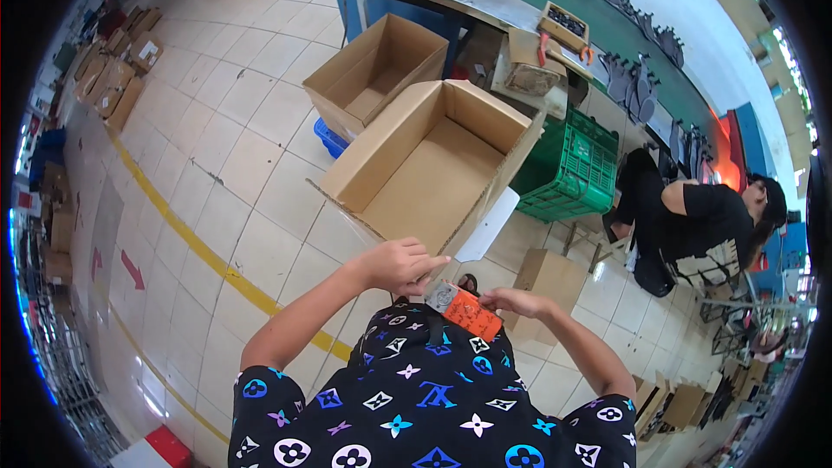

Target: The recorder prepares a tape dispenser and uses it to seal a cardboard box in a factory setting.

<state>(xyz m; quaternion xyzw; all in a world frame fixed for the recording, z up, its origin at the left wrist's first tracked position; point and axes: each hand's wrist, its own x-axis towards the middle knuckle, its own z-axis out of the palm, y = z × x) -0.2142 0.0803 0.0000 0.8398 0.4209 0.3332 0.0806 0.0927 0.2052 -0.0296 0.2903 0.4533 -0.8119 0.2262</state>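
Note:
In front of my body, an orange printed packet [473,312] with a greyish end is held at its upper right edge by my right hand [516,302], the fingers closed on it. My left hand [394,267] is just left of the packet's grey end, its fingers curled and the index finger reaching to the right. What the left fingers hold, if anything, is too small to make out. Just beyond both hands stands a large open cardboard box [433,169] with nothing visible inside. A white sheet [488,227] hangs at its right side.
Behind it is a second open carton [377,69] by a blue crate [330,138]. A green plastic crate [568,169] and a closed carton [548,290] stand to the right. Further right a person in black [706,221] sits by a green-topped bench [598,9].

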